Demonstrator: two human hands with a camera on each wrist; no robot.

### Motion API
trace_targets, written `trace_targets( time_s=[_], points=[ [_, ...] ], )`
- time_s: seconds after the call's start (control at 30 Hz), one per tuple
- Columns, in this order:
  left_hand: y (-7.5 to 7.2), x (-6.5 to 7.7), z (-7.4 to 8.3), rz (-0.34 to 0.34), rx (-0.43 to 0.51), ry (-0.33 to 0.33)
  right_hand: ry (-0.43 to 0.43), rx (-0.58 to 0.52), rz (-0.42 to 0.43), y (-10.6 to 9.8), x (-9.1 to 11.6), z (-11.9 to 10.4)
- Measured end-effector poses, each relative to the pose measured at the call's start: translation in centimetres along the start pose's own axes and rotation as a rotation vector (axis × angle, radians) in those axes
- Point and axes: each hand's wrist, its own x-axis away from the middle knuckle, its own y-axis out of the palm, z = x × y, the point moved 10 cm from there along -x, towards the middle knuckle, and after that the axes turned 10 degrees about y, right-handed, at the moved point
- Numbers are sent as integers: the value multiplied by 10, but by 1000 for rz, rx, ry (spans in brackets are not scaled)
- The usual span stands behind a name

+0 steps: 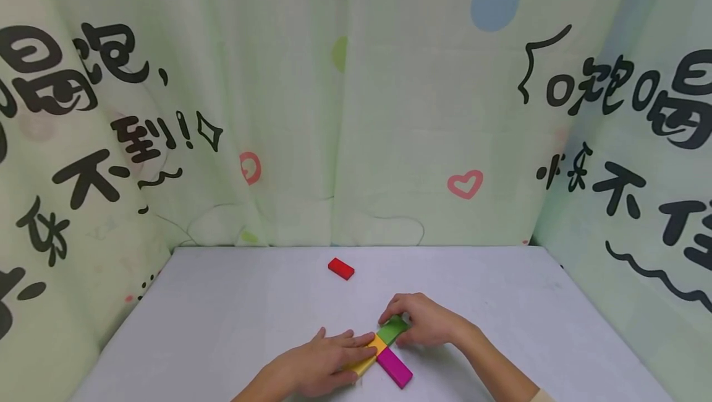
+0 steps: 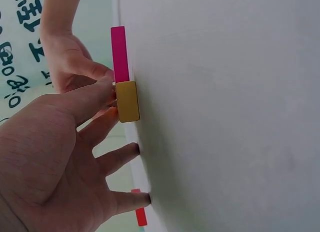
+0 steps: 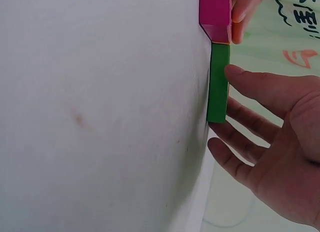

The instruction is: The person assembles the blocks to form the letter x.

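My left hand [image 1: 328, 362] lies over the yellow block [image 1: 364, 365], its fingers extended across the top. In the left wrist view, the end of the yellow block [image 2: 128, 101] shows by the thumb, and two spread fingertips reach down to the tabletop. My right hand [image 1: 427, 320] holds the green block [image 1: 392, 329], thumb on the near side and fingers on the far side. That green block [image 3: 218, 83] stands close against the others in the right wrist view. A magenta block [image 1: 395, 367] adjoins the yellow one at an angle, pointing right and toward me.
A lone red block [image 1: 341, 268] lies near the far edge of the white table [image 1: 250, 303]. Printed curtains [image 1: 389, 111] with dark lettering hang behind the table and along both sides.
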Motion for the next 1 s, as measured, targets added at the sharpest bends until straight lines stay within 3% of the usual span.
trace_targets(
  time_s=[0.67, 1.0],
  points=[
    [-3, 2, 1, 7, -24, 16, -92, 39, 67, -6, 12, -9],
    [-9, 2, 1, 26, 5, 11, -94, 57, 88, -6, 25, -14]
  ],
)
